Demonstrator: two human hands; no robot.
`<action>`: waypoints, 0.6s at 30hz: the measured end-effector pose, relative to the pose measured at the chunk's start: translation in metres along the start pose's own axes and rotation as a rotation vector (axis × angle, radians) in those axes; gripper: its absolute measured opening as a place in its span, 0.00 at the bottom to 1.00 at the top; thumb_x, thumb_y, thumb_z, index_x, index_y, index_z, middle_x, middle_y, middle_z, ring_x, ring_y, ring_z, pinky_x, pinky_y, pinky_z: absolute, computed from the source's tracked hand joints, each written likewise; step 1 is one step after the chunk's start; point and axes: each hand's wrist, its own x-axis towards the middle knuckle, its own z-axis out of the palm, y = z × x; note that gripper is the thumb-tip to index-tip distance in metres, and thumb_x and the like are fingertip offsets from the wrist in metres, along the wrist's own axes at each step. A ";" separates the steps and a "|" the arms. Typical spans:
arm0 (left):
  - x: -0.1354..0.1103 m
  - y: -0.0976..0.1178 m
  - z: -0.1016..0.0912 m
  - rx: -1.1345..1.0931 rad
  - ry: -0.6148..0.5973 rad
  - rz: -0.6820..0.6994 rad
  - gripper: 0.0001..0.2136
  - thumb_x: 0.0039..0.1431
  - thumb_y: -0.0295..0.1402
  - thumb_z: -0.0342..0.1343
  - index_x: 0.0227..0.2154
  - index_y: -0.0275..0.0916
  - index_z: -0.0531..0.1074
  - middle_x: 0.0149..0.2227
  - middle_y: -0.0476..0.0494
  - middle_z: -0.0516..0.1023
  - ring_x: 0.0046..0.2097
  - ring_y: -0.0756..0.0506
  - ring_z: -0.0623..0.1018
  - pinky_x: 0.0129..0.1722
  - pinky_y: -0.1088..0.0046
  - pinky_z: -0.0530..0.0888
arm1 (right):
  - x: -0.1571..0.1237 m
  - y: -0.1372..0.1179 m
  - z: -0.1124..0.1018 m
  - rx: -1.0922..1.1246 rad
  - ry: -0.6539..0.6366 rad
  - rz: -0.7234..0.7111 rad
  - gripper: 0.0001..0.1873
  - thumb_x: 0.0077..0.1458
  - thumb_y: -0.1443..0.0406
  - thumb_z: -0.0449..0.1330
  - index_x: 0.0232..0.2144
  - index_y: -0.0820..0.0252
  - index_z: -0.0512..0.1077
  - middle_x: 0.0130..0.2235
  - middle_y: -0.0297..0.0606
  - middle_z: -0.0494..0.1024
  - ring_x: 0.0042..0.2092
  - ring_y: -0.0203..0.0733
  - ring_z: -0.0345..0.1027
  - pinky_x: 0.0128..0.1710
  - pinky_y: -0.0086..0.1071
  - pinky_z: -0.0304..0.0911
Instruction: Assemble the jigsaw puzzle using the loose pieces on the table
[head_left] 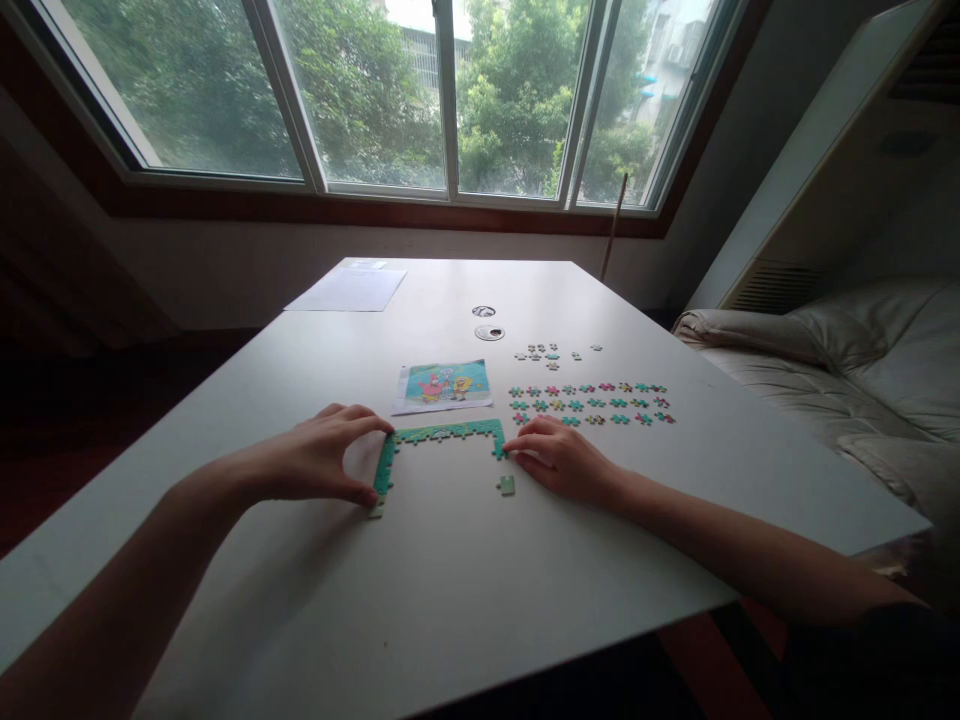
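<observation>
A partly joined jigsaw puzzle border lies on the white table, forming a top edge and two sides. My left hand spans its left side, index fingertip at the top corner and thumb near the lower end, gripping the strip between them. At the short right side, my right hand has its fingers drawn together on a green edge piece; the fingertips partly cover the contact. A loose pale green jigsaw piece lies just below. Behind the border is a picture card with cartoon figures.
Rows of loose jigsaw pieces lie right of the card, with a smaller group behind them. Two small round items sit farther back. White paper rests at the far left. A beige sofa stands right of the table.
</observation>
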 end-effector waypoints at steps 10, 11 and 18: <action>0.000 0.003 -0.001 -0.016 -0.014 -0.016 0.37 0.37 0.57 0.61 0.53 0.48 0.66 0.56 0.43 0.66 0.58 0.35 0.60 0.55 0.61 0.62 | -0.001 0.001 0.002 0.003 0.011 0.001 0.11 0.57 0.68 0.55 0.40 0.60 0.75 0.37 0.43 0.75 0.40 0.41 0.67 0.41 0.35 0.66; 0.000 0.003 -0.001 -0.017 -0.012 -0.015 0.37 0.38 0.57 0.61 0.53 0.48 0.66 0.55 0.43 0.66 0.58 0.35 0.60 0.55 0.61 0.62 | -0.001 0.001 0.002 0.005 0.011 0.000 0.11 0.57 0.68 0.55 0.40 0.60 0.75 0.37 0.43 0.75 0.40 0.41 0.67 0.41 0.35 0.66; 0.000 0.003 -0.002 -0.016 -0.010 -0.017 0.37 0.38 0.56 0.61 0.53 0.48 0.66 0.55 0.43 0.67 0.58 0.35 0.61 0.55 0.61 0.62 | 0.000 0.002 0.001 0.012 0.015 -0.005 0.10 0.57 0.69 0.55 0.39 0.61 0.75 0.37 0.42 0.76 0.40 0.40 0.67 0.41 0.34 0.66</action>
